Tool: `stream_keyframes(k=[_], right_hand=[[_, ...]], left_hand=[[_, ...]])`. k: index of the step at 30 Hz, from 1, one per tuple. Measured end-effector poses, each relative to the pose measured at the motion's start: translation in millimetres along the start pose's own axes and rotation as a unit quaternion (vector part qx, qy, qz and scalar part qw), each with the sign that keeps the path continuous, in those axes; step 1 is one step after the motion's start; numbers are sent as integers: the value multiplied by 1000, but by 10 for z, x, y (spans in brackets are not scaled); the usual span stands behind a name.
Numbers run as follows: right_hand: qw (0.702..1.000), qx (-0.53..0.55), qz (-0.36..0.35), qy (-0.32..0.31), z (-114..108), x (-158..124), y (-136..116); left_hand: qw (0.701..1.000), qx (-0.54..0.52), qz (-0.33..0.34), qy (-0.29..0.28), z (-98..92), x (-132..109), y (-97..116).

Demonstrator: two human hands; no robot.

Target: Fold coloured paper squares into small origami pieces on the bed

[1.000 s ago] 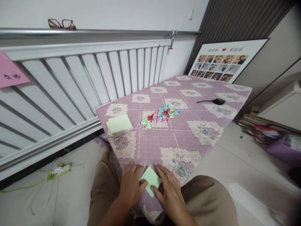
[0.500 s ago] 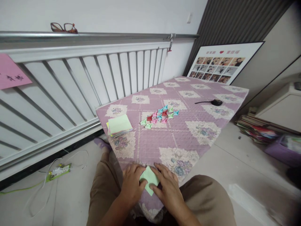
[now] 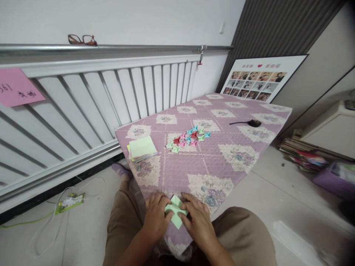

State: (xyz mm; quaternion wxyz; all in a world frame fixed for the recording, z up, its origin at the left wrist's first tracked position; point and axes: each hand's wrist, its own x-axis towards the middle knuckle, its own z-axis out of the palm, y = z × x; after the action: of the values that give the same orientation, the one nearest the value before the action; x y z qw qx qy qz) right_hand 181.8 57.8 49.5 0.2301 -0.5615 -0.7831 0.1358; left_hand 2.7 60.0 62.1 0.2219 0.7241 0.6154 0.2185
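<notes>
A light green sheet of paper [image 3: 176,221], partly folded, lies at the near corner of the table between my two hands. Its far tip points away from me, and a raised flap crosses its middle. My left hand [image 3: 157,214] grips the paper's left side, thumb on top. On the right side my right hand [image 3: 196,214] pinches the paper between thumb and fingers. Farther off stands a cluster of small folded paper pieces [image 3: 188,139] in green, pink, red and blue. A stack of square paper [image 3: 143,147] sits at the left edge, pale green on top.
A purple floral cloth covers the table [image 3: 183,173]. A black object with a thin handle [image 3: 253,123] lies toward the right edge. The white radiator [image 3: 155,87] runs along the left side. A power strip [image 3: 70,203] with cables is on the floor.
A flap across the middle of the green paper now stands raised, where the sheet looked flatter before. Both hands keep nearly the same place. The camera view has tilted slightly.
</notes>
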Motion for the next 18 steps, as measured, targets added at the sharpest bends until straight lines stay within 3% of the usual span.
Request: stream_keyframes(k=[10, 18], right_hand=[[1000, 5, 6, 1, -8, 72, 21], [998, 18, -37, 38, -7, 54, 60]], left_hand=[[1000, 15, 18, -19, -48, 18, 7], [998, 18, 60, -26, -37, -5, -97]])
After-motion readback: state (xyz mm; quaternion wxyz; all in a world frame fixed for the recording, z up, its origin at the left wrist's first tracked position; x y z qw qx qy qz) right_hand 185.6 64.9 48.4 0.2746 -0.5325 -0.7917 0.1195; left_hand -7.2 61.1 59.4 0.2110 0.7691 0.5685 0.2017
